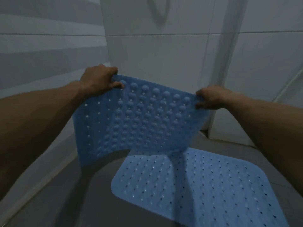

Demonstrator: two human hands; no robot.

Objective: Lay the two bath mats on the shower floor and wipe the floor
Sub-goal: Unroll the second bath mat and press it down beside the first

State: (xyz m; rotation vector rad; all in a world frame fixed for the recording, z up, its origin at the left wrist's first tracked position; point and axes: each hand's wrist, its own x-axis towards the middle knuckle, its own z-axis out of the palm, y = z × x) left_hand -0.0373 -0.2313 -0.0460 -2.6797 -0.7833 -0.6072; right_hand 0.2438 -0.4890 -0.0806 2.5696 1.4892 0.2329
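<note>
Grey floor (82, 202): dim, tiled walls (164, 54) behind.
Laid mat (205, 185): blue, flat on floor.
Held mat (139, 120): above it; left hand (98, 79) and right hand (211, 99) pinch its top corners.

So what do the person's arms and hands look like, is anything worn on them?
Both arms are bare up to the frame edge: no sleeves show. The left hand and right hand wear no gloves, and no watch, ring or bracelet is visible in the dim light.

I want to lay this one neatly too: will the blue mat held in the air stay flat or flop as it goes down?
Likely floppy: the held mat sags and curves between the left hand and right hand. Probably light, since fingertip pinches carry it. Its suction cups may grab the floor.
</note>
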